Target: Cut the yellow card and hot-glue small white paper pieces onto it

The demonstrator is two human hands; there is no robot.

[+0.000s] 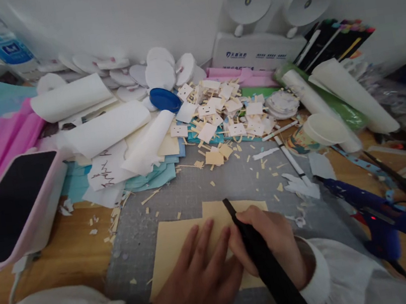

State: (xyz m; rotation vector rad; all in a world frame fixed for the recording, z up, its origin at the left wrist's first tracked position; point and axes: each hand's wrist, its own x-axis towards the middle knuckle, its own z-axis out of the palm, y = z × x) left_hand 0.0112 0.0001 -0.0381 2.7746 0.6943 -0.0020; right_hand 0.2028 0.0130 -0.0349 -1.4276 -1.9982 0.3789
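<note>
A yellowish sheet of card (176, 240) lies on the grey cutting mat (136, 243) in front of me. My left hand (199, 279) rests flat on it, fingers spread and pointing away from me. In my right hand (273, 243) is a long black tool (262, 257), held slanted with its narrow tip on the card near the far edge. The tool's exact kind cannot be made out. Beyond the card, small yellow scraps are scattered over the mat.
Small square pieces with drawn faces (206, 111) are heaped at the back. A blue glue gun (380, 217) with a red light lies right, near a paper cup (307, 134). At left stands a phone (12, 206); white rolls (108, 128) lie behind.
</note>
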